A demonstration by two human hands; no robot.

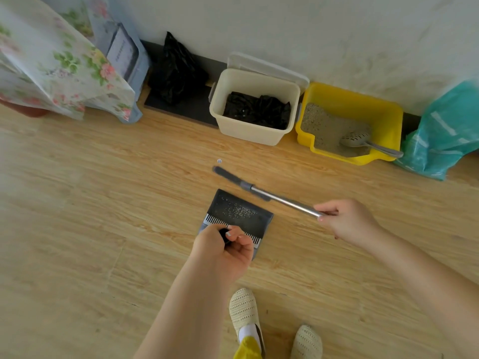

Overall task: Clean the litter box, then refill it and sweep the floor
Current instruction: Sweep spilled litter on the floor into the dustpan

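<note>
The floor (103,203) looks like pale wood-grain laminate with a soft sheen, and the far wall (337,35) is matt, unevenly plastered white. The broom handle (285,200) is shiny bare metal with a matt dark plastic grip, above a matt dark plastic dustpan (241,213) speckled with grit. Far right, the yellow litter box (383,112) is smooth glossy plastic holding coarse grey litter, beside a cream plastic bin (248,130) lined with crinkled black film.

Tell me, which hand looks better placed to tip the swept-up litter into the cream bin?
Probably the left hand. It already grips the dustpan, which holds the litter grains, and the cream bin stands straight ahead. The right hand pinches the broom handle and carries no litter.
</note>
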